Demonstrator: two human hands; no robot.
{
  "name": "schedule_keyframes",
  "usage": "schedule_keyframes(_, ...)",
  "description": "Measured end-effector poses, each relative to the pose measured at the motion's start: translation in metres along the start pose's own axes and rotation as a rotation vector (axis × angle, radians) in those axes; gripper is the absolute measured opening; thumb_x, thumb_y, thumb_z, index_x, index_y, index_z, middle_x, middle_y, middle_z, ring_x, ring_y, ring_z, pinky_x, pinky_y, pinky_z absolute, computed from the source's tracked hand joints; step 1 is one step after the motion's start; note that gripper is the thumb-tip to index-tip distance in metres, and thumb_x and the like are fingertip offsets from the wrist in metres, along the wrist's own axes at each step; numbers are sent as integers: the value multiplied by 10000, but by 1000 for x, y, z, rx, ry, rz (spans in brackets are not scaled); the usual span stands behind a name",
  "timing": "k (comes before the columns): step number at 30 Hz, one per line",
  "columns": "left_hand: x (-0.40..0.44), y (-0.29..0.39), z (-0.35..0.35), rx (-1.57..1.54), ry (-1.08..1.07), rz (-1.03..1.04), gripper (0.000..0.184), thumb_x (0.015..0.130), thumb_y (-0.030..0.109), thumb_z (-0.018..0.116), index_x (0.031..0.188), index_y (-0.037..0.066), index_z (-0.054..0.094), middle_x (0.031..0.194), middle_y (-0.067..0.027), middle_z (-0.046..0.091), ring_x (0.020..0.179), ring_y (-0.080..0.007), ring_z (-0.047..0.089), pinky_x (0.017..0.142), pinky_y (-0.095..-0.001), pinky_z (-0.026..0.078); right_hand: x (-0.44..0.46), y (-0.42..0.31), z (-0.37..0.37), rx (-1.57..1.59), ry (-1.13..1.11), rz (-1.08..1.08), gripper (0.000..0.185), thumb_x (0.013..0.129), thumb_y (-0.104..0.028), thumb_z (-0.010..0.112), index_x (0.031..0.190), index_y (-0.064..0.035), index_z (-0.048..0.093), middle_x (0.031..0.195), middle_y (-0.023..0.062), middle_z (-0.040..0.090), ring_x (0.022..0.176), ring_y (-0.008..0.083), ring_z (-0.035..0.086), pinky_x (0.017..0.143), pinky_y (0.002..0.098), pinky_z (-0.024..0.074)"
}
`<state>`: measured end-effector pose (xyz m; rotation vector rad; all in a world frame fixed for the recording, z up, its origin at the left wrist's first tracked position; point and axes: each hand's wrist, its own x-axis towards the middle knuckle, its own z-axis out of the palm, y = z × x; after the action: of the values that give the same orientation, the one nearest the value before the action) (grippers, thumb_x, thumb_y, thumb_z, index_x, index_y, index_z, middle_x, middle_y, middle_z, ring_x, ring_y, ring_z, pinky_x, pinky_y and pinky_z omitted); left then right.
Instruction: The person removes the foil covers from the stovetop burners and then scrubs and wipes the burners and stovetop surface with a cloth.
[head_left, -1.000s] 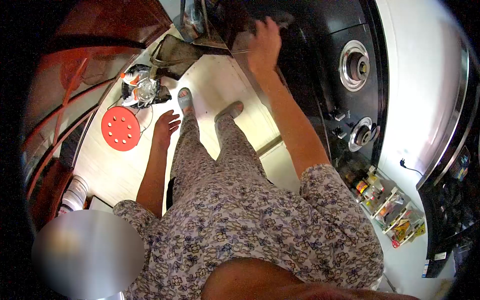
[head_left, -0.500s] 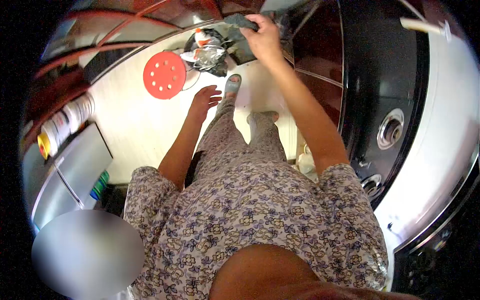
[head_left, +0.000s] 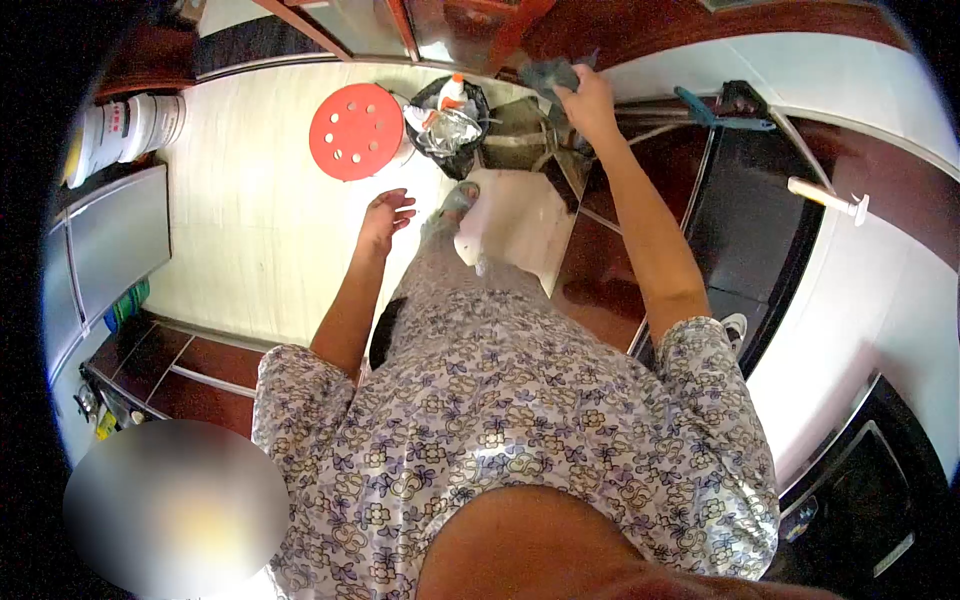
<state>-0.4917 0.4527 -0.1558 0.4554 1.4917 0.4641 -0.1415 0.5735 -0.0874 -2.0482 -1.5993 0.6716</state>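
Note:
My right hand (head_left: 588, 105) reaches far out at the top, closed on a dark grey cloth (head_left: 545, 74) held in front of the red-brown framed glass door (head_left: 470, 45). Lower and to the left, my left hand (head_left: 385, 220) hangs over the pale floor, fingers apart and slightly curled, with nothing in it. Nearest to that hand is a round red stool (head_left: 357, 132) with several holes in its seat. Beside the stool stands a black plastic bag (head_left: 460, 160), with a white bottle with an orange top (head_left: 453, 92) at it.
Dark red cabinets and a black stovetop (head_left: 735, 230) run along my right. A teal-edged object (head_left: 715, 117) and a pale-handled tool (head_left: 820, 194) lie there. White buckets (head_left: 140, 125) stand at far left above a grey cabinet (head_left: 120, 230). My slippered foot (head_left: 462, 197) is near the bag.
My body and view have turned and moved forward. My right hand has carried the cloth rightward in view, along the doors. My left hand has shifted slightly left and down.

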Motion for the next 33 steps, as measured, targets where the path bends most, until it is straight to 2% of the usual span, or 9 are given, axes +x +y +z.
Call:
schedule_keyframes(5,11,53,34,1,-138,173,335,862,200,480,1174,78,501,1041,-83,611,865,-184,591,771,-298,443,8,-23,-32,-86,64,-51,463,798,-235,631,1147,29,480,1017,229,587,929,355,579,780,436,462)
schedule_keyframes(6,9,67,47,-84,-138,209,219,830,232,597,999,96,571,902,-17,630,774,-91,586,675,-232,441,13,-29,-40,5,85,-65,459,794,-235,636,1142,23,483,1019,228,586,924,358,580,776,435,463)
schedule_keyframes(9,7,102,92,118,-222,546,659,717,279,731,1255,37,435,1211,-113,489,1003,-214,545,861,-320,427,10,-43,-49,-87,36,-43,404,778,-243,658,1087,-22,520,972,162,613,874,320,596,710,405,481)
schedule_keyframes(12,-5,136,147,468,-258,1048,966,614,324,790,1373,42,263,1354,-211,338,1255,-337,336,1022,-361,285,-12,-74,-56,646,59,228,384,775,-288,662,1049,-48,543,901,77,622,818,224,601,638,347,485)
schedule_keyframes(13,-8,145,162,498,-238,1076,883,621,306,787,1331,44,332,1299,-206,396,1197,-328,394,985,-354,322,-11,-83,-66,680,-82,164,388,772,-324,658,1027,-47,565,852,31,606,758,134,570,581,282,461)
schedule_keyframes(20,-37,193,178,353,-390,835,250,702,134,719,889,25,593,830,-48,592,748,-133,536,681,-281,428,-4,-56,-81,1139,-276,123,264,798,-286,641,921,-59,588,797,-6,574,701,108,531,609,239,431)
schedule_keyframes(26,-47,218,174,277,-391,870,225,886,192,547,1004,11,608,846,-16,618,748,-79,533,689,-227,441,-13,-27,-78,1767,-309,227,277,788,-105,658,1033,-48,542,933,57,554,856,169,547,695,279,468)
schedule_keyframes(29,-52,230,171,406,-321,901,287,907,244,512,1030,3,605,883,-10,620,777,-82,538,706,-245,442,-22,-33,-74,1560,-30,190,432,750,-109,697,1129,-27,505,1016,103,524,889,229,552,771,301,477)
schedule_keyframes(33,-71,238,172,570,-402,1056,277,890,240,531,1000,-2,612,848,-54,610,762,-139,554,710,-274,438,-39,-62,-83,623,45,-121,624,673,-240,755,1215,-82,489,1112,118,498,1003,250,532,882,335,437)
